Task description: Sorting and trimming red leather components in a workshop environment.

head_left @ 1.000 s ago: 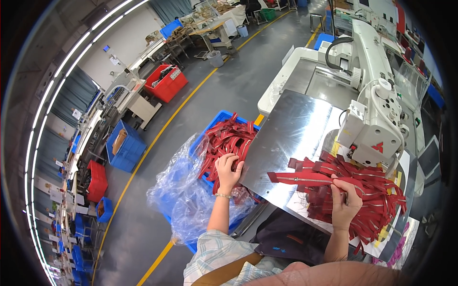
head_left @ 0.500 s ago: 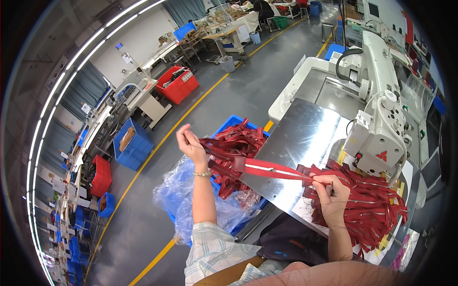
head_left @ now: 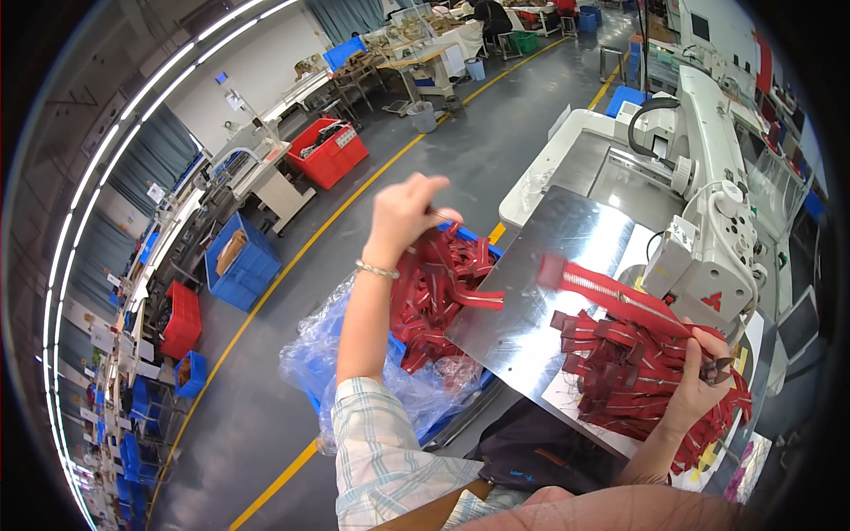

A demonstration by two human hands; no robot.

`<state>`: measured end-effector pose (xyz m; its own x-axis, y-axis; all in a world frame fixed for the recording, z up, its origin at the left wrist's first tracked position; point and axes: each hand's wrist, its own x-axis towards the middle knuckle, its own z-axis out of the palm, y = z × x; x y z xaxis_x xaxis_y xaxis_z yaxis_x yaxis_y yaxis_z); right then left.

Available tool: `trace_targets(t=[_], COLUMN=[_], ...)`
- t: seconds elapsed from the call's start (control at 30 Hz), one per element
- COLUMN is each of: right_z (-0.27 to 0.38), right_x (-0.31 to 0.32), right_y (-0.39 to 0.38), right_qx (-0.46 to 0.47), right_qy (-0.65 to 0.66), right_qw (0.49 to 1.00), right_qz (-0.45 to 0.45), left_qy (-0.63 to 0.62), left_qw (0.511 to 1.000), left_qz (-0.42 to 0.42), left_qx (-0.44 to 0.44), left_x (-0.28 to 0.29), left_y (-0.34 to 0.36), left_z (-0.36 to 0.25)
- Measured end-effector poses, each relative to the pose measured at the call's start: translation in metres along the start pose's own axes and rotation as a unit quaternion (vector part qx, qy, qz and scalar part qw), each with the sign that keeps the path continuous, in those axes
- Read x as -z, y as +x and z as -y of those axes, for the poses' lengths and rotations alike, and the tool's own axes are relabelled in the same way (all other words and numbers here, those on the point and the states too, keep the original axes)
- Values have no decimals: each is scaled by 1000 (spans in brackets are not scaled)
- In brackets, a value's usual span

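Observation:
My left hand [head_left: 409, 214] is raised over the blue tub [head_left: 319, 372] of red zippers [head_left: 447, 283], its fingers curled; whatever they grip is hidden, with red strips hanging just below. My right hand [head_left: 704, 376] grips a long red zipper [head_left: 611, 292] with a metal-toothed strip, along with a small dark object too unclear to name. It is over a heap of red zippers [head_left: 620, 372] on the steel plate [head_left: 518, 310] in front of the white sewing machine [head_left: 708, 274]. Clear crumpled plastic [head_left: 328, 319] drapes over the tub's left side.
Across the grey aisle [head_left: 354, 221] with yellow lines stand a red bin [head_left: 328, 159], blue bins [head_left: 239, 265] and rows of worktables [head_left: 274, 195]. A seated person in dark clothes [head_left: 487, 18] is at the far end. A dark bag [head_left: 531, 451] lies below the plate's edge.
My left hand has risen and swung rightward over the tub. My right hand has moved right with the zipper, whose free end has left the tub side and now lies over the plate.

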<state>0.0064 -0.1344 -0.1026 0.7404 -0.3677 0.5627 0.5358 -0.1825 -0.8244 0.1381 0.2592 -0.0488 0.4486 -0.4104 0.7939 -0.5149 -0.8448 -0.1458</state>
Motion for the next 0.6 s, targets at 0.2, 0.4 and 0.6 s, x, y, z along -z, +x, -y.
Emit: trace_targets(t=[0.2,0.4,0.6], right_z=[-3,-9,-10], right_x=[20,35,57], right_y=[1,3,6], right_qx=[12,21,26], right_qy=[-95,-102,-141], right_qw=[995,994,983], right_qz=[0,-26,-114], left_qy=[-50,-63,-110], left_qw=[986,980,975], left_qz=[154,175,156], left_qx=[32,65,113], left_x=[-50,-55,-45], left_y=[-54,-61,-57], left_z=[-8,-2,4])
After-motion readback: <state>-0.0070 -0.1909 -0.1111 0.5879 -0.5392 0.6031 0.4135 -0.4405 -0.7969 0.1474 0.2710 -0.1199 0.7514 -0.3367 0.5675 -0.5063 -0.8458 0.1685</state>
